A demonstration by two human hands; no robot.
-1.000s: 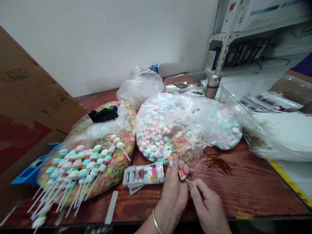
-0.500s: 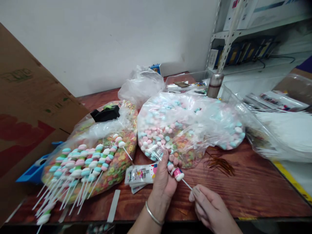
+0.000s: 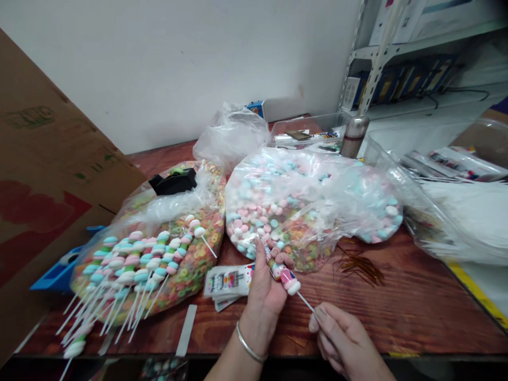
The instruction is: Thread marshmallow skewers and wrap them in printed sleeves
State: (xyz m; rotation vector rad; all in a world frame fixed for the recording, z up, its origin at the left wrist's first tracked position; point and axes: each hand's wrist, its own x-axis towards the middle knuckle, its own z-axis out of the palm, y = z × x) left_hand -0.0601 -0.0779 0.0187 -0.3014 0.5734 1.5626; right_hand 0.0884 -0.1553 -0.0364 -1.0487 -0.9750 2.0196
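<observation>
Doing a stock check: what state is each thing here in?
Left hand, curled around the skewer
Right hand, pinching the stick's end
Skewer, marshmallows threaded on
Cereal bag, full, finished skewers on top
Marshmallow bag, full, plastic loose
Tape dispenser, lying on cereal bag
Steel flask, upright

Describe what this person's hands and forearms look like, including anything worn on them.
Both hands are bare, with no gloves. The left hand wears a thin, plain silver-coloured bangle at the wrist; the right hand shows no jewellery. No sleeves show on either forearm.
</observation>
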